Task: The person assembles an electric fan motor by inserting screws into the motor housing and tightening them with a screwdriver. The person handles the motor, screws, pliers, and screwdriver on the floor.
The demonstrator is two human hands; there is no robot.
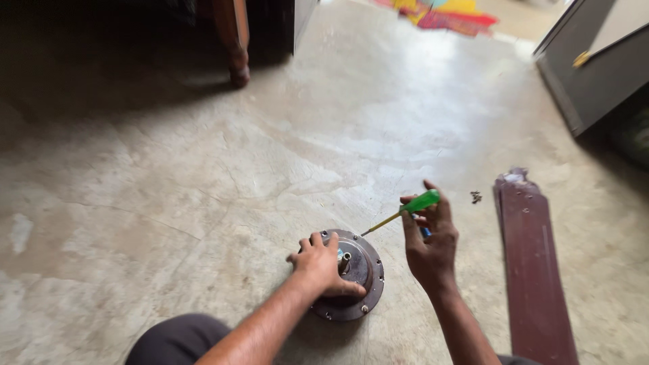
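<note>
A round brown fan motor housing (362, 270) lies flat on the concrete floor, with a short metal shaft sticking up at its centre. My left hand (319, 265) rests on its left side, fingers curled over the rim. My right hand (430, 242) is raised to the right of the housing and grips a screwdriver (405, 210) with a green handle. Its thin shaft slants down to the left, and the tip hangs just above the housing's upper right edge.
A long dark red fan blade (534, 270) lies on the floor at the right, with a few small screws (476, 197) beside its far end. A wooden furniture leg (236, 54) stands at the back, a grey door (595, 67) at the upper right, and colourful cloth (446, 13) beyond.
</note>
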